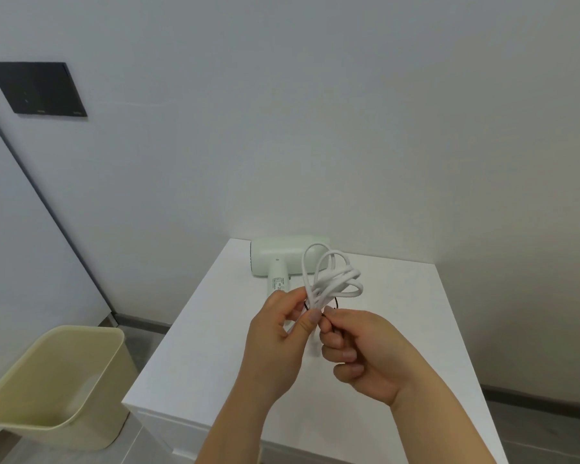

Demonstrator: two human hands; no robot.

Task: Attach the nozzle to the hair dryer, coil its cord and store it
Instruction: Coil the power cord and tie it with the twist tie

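table (pixel 399 329) is topped at its far edge by a pale green hair dryer (pixel 282 259); nearer, the looped white cord (pixel 332 279) is pinched by the left hand (pixel 282 346), a thin black tie (pixel 329 304) by the right hand (pixel 365 353).

Pale green hair dryer (pixel 283 259) lying on its side at the far edge of a white surface, handle toward the viewer, white cord (pixel 332 279) gathered in loops, held above it.
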